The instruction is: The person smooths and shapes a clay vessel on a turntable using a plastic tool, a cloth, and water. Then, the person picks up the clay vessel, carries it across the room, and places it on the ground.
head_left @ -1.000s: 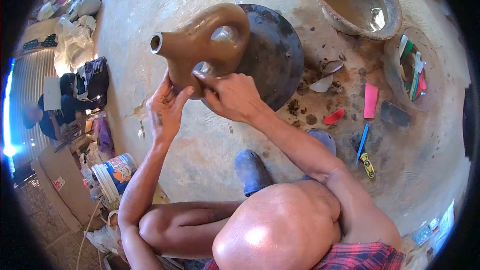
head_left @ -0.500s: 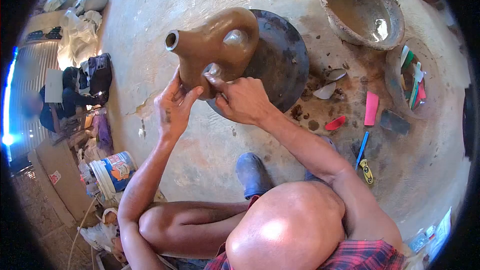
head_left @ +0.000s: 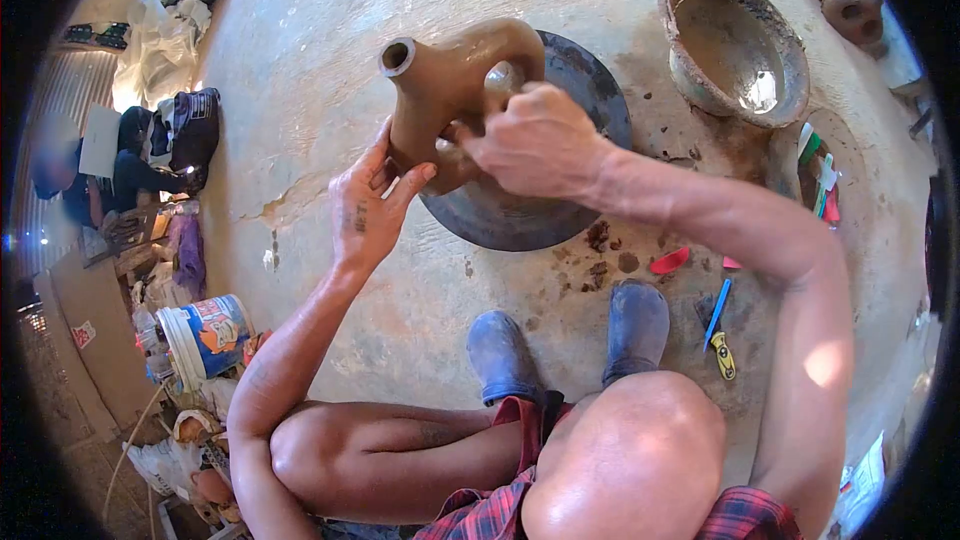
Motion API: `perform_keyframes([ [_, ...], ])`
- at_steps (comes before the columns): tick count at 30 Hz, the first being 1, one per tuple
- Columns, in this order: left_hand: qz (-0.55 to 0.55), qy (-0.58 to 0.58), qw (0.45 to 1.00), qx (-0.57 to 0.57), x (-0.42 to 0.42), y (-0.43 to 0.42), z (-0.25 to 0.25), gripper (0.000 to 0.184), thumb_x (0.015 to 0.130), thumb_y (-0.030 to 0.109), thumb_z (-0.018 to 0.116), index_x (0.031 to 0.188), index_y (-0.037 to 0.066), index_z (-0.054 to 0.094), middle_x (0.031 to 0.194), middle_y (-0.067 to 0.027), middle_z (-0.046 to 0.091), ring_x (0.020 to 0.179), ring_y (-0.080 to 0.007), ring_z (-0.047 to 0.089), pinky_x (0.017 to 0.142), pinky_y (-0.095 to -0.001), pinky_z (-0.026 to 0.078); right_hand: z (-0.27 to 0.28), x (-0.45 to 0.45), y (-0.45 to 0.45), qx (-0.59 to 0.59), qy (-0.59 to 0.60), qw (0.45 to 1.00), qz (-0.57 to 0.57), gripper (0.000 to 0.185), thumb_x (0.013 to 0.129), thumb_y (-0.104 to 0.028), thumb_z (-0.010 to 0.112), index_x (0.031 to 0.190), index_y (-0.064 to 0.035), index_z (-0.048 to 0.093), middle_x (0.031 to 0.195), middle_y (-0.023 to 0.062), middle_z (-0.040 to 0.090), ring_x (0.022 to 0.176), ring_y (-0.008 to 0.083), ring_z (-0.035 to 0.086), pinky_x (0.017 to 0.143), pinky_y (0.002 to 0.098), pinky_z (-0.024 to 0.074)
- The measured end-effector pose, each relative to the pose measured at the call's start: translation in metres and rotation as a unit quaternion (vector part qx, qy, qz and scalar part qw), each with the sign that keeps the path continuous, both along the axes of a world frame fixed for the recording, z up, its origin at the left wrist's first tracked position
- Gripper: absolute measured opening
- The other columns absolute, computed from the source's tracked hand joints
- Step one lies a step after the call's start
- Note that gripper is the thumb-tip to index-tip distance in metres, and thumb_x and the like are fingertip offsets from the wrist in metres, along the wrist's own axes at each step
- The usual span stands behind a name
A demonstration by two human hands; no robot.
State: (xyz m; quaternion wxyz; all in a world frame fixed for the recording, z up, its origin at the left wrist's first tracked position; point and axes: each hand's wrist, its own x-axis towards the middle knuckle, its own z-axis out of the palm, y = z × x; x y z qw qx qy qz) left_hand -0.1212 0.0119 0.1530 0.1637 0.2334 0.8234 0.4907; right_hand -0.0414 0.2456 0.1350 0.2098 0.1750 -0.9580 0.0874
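Note:
A wet brown clay vessel [head_left: 430, 95] with a round open spout and looping, pierced body rests over a dark round disc [head_left: 590, 90], its spout pointing up and left. My left hand [head_left: 375, 205] cups the vessel's lower left side, thumb in front and fingers behind it. Against the vessel's right side is my right hand [head_left: 540, 145], its fingers curled, with the index finger reaching into an opening in the clay. Whether that hand pinches any small thing is hidden.
A basin of murky water [head_left: 735, 50] stands at the upper right, above a shallow bowl of tools [head_left: 850, 155]. A red scraper [head_left: 670, 260], blue stick [head_left: 717, 315] and yellow-handled tool [head_left: 724, 358] lie on the floor. A seated person [head_left: 130, 175] and a bucket [head_left: 205, 340] are at left.
My right hand has risen along the vessel's right side, its elbow swung outward, now covering part of the body. My left hand keeps its hold. The view has shifted, placing the vessel further right.

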Motion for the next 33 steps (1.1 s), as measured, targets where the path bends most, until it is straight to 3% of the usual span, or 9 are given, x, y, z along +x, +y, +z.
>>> perform_keyframes([
  [2,0.000,0.011,1.000,0.009,0.002,0.001,-0.001,0.072,0.090,0.007,0.082,0.152,-0.006,0.047,0.130,-0.0172,0.071,0.117,-0.0169,0.067,0.100,-0.0328,0.056,0.000,-0.003,0.011,0.103,-0.008,0.994,0.020,0.041,0.092,-0.023,0.060,0.132,-0.0240,0.071,0.070,0.0054,0.070,0.055,0.0205,0.069,0.051,0.0366,0.0515],
  [8,-0.008,0.072,0.997,-0.022,-0.002,0.000,-0.002,0.070,0.090,0.011,0.083,0.150,-0.006,0.051,0.112,-0.0182,0.077,0.106,-0.0131,0.070,0.092,-0.0303,0.057,-0.027,0.008,0.000,0.081,-0.104,0.991,-0.021,0.050,0.090,-0.022,0.061,0.140,-0.0246,0.066,0.071,0.0074,0.071,0.058,0.0234,0.071,0.056,0.0381,0.0543],
  [11,-0.008,0.062,0.998,0.001,-0.005,-0.004,-0.008,0.071,0.089,0.012,0.084,0.150,-0.005,0.051,0.107,-0.0179,0.078,0.102,-0.0119,0.071,0.089,-0.0299,0.057,-0.021,0.010,-0.004,0.065,-0.125,0.990,0.002,0.026,0.099,-0.024,0.057,0.109,-0.0164,0.080,0.070,0.0068,0.073,0.065,0.0227,0.074,0.054,0.0397,0.0559],
  [16,-0.008,0.066,0.998,-0.019,-0.004,-0.004,-0.004,0.071,0.089,0.014,0.084,0.150,-0.004,0.051,0.105,-0.0184,0.078,0.100,-0.0115,0.071,0.087,-0.0304,0.058,-0.035,0.009,0.011,0.087,-0.005,0.996,-0.025,0.059,0.097,-0.027,0.060,0.156,-0.0283,0.051,0.070,0.0064,0.072,0.060,0.0193,0.073,0.052,0.0375,0.0535],
  [20,-0.010,0.069,0.997,-0.028,-0.002,-0.004,-0.003,0.071,0.090,0.014,0.084,0.151,-0.004,0.051,0.104,-0.0179,0.078,0.100,-0.0117,0.070,0.086,-0.0305,0.058,-0.056,0.022,-0.010,0.059,-0.122,0.990,-0.049,0.069,0.097,-0.027,0.061,0.162,-0.0356,0.039,0.077,0.0109,0.074,0.062,0.0256,0.073,0.054,0.0426,0.0554],
  [22,-0.007,0.066,0.997,-0.033,-0.002,-0.005,-0.003,0.072,0.090,0.014,0.084,0.151,-0.004,0.051,0.105,-0.0174,0.078,0.100,-0.0118,0.070,0.086,-0.0302,0.058,-0.051,0.020,-0.024,-0.101,-0.340,0.935,-0.021,0.076,0.097,-0.028,0.061,0.165,-0.0368,0.028,0.083,0.0179,0.074,0.067,0.0371,0.072,0.063,0.0500,0.0578],
  [27,-0.001,0.035,0.999,0.002,-0.002,-0.003,-0.005,0.072,0.089,0.011,0.083,0.151,-0.006,0.050,0.109,-0.0157,0.077,0.105,-0.0115,0.069,0.090,-0.0291,0.057,-0.066,0.022,-0.044,-0.440,-0.336,0.829,0.082,0.087,0.097,-0.028,0.063,0.168,-0.0224,0.015,0.085,0.0263,0.073,0.083,0.0470,0.071,0.077,0.0556,0.0575],
  [31,0.003,0.025,0.999,0.030,-0.003,-0.004,-0.007,0.071,0.090,0.010,0.083,0.151,-0.006,0.050,0.109,-0.0150,0.077,0.105,-0.0112,0.068,0.091,-0.0293,0.057,-0.056,0.023,-0.048,-0.308,-0.291,0.906,-0.007,0.080,0.097,-0.026,0.063,0.167,-0.0207,0.024,0.082,0.0266,0.072,0.081,0.0481,0.070,0.076,0.0548,0.0575],
  [33,-0.003,0.022,0.999,0.024,-0.005,-0.004,-0.007,0.071,0.090,0.009,0.083,0.150,-0.006,0.050,0.111,-0.0154,0.077,0.106,-0.0124,0.068,0.093,-0.0300,0.057,-0.040,0.019,-0.037,-0.123,-0.296,0.942,-0.098,0.076,0.094,-0.023,0.067,0.163,-0.0229,0.035,0.074,0.0258,0.068,0.074,0.0373,0.072,0.069,0.0438,0.0574],
])
